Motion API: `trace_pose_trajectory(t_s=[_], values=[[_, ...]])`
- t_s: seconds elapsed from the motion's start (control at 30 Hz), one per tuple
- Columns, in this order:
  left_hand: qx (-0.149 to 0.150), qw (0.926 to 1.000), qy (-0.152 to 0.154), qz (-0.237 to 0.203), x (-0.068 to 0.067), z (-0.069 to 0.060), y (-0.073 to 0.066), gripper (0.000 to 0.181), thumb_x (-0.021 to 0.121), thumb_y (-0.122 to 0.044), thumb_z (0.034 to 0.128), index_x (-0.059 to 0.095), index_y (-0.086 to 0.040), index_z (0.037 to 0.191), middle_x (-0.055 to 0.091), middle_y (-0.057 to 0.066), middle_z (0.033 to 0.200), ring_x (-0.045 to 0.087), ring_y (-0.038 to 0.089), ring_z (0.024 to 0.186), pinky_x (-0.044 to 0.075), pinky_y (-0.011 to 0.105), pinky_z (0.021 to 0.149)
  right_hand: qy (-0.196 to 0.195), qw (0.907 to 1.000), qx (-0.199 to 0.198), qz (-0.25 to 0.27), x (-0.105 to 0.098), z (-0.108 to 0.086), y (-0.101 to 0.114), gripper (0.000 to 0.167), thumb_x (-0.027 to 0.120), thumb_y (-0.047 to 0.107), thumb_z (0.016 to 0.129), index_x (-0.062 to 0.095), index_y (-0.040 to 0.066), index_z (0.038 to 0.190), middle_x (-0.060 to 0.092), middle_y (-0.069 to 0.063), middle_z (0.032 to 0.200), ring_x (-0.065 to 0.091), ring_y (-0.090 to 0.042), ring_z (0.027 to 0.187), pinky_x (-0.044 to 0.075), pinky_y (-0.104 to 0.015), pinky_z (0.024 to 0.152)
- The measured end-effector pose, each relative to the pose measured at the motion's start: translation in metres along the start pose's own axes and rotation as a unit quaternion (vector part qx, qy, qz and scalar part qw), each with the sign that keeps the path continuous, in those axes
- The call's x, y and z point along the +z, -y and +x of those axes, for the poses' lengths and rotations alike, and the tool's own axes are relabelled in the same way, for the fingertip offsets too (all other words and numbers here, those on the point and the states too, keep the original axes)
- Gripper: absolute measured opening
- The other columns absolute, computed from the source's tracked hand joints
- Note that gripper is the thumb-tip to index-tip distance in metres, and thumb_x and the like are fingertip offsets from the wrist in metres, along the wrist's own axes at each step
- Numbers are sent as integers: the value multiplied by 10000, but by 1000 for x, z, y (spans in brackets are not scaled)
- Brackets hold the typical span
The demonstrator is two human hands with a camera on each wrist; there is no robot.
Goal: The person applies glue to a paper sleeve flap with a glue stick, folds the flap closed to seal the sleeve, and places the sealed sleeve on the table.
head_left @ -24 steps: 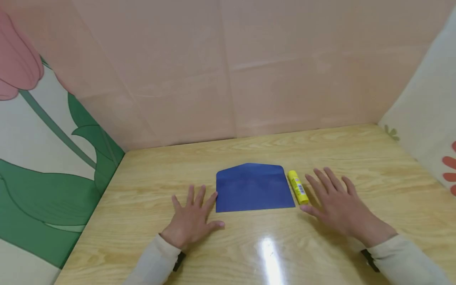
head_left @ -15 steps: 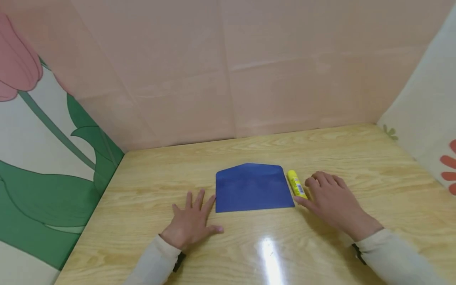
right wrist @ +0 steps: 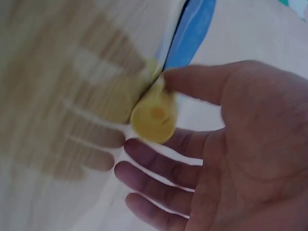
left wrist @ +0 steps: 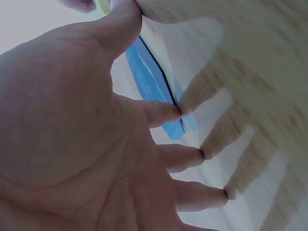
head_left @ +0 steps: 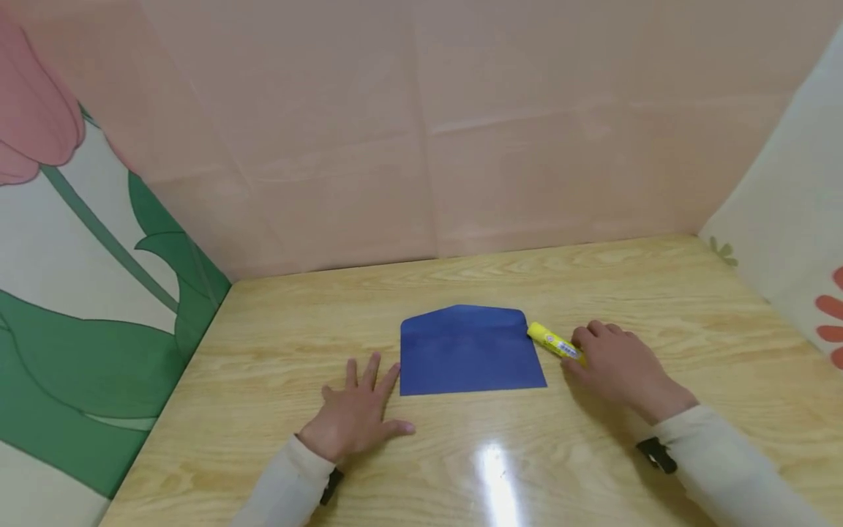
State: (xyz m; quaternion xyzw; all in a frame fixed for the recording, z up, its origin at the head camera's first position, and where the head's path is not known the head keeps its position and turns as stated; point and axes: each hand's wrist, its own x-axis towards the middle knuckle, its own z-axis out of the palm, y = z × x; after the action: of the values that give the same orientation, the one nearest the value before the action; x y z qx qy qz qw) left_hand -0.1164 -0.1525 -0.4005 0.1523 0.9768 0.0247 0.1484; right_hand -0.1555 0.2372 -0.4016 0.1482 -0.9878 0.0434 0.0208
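A blue envelope [head_left: 470, 355] lies flat on the table, its pointed flap spread toward the back. My left hand [head_left: 356, 417] rests with spread fingers at its left side, the index fingertip at the envelope's edge; the left wrist view has those fingertips on the tabletop. To the right, my right hand [head_left: 622, 369] pinches the lower end of a yellow glue stick [head_left: 552, 340] between thumb and fingers. The stick slants, its far end at the envelope's right edge. In the right wrist view the round base of the glue stick [right wrist: 155, 118] shows between thumb and index finger.
The wooden table [head_left: 296, 315] is glossy, with a bright reflection in front of the envelope. A pink cloth wall [head_left: 329, 146] stands behind. Flower-patterned panels flank the table, a green and pink panel [head_left: 92, 351] at left and a white panel [head_left: 790, 205] at right.
My right hand has curled its fingers and taken hold of the glue stick's near end. That end has swung right, tilting the stick. My left hand has stayed nearly still.
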Motion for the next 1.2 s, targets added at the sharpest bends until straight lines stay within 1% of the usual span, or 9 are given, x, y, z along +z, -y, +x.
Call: trace_pose_trajectory(t_s=[0.3, 0.47, 0.57, 0.67, 0.8, 0.9, 0.97, 1.07, 1.2], values=[[29, 10000, -33, -33, 1, 4, -1, 949, 512, -758, 857, 225, -238, 1598, 130, 162, 1670, 183, 545, 1475, 346, 826, 927, -255, 9982, -185, -503, 1, 0, 3, 352, 699, 320, 875, 625, 4, 1010, 599, -125, 905, 571, -291, 784, 486, -467, 647], [50, 9996, -189, 224, 2, 5, -2, 943, 499, -769, 851, 255, -238, 1590, 187, 169, 1657, 246, 545, 1455, 314, 814, 980, -394, 9975, -207, -555, 1, -2, 7, 297, 635, 268, 930, 589, -20, 984, 572, -110, 834, 550, -276, 734, 476, -430, 596], [83, 9978, -360, 551, 2, 6, -3, 908, 446, -784, 863, 287, -249, 1580, 248, 165, 1640, 288, 544, 1439, 287, 806, 1015, -617, 9968, -199, -460, 1, -4, 7, 243, 563, 199, 970, 539, -42, 971, 516, -104, 766, 487, -230, 628, 425, -366, 500], [130, 9939, -643, 889, 2, 7, -4, 859, 397, -787, 878, 345, -265, 1558, 333, 161, 1607, 322, 548, 1420, 266, 789, 1048, -742, 9966, -228, -272, 0, -8, 8, 217, 527, 156, 987, 503, -56, 1029, 493, -108, 770, 431, -190, 572, 366, -313, 451], [333, 9859, -1099, 1220, 1, 8, -4, 794, 412, -758, 890, 435, -265, 1512, 454, 143, 1536, 379, 517, 1401, 263, 759, 1078, -923, 9920, -858, 61, 1, -9, 13, 246, 584, 152, 977, 486, -9, 1135, 560, -93, 883, 449, -123, 590, 404, -281, 479], [733, 9755, -1536, 1393, -3, 10, -11, 709, 460, -693, 925, 495, -240, 1469, 554, 98, 1451, 487, 405, 1356, 343, 681, 1077, -772, 9871, -1352, 361, -2, -8, 17, 266, 591, 188, 989, 480, 60, 1194, 595, -29, 970, 488, -67, 667, 462, -269, 566], [1061, 9651, -1877, 1484, -7, 13, -18, 628, 496, -621, 959, 528, -214, 1436, 618, 65, 1369, 567, 316, 1278, 420, 592, 1048, -563, 9860, -1471, 542, -5, -7, 20, 255, 559, 230, 1011, 475, 106, 1217, 589, 29, 978, 492, -39, 715, 470, -254, 616], [1548, 9422, -2455, 1672, -11, 15, -27, 494, 546, -509, 987, 587, -196, 1367, 688, 14, 1224, 638, 217, 1125, 495, 471, 960, -303, 9837, -1563, 837, -9, -5, 25, 260, 510, 325, 1040, 484, 155, 1235, 575, 98, 970, 499, -1, 756, 473, -243, 659], [2045, 9101, -3037, 1939, -12, 14, -33, 366, 576, -432, 987, 665, -187, 1243, 712, -15, 1082, 649, 187, 1010, 509, 413, 903, -257, 9776, -1799, 1058, -11, 0, 34, 300, 566, 437, 999, 529, 203, 1182, 577, 165, 927, 509, 51, 757, 484, -221, 662]])
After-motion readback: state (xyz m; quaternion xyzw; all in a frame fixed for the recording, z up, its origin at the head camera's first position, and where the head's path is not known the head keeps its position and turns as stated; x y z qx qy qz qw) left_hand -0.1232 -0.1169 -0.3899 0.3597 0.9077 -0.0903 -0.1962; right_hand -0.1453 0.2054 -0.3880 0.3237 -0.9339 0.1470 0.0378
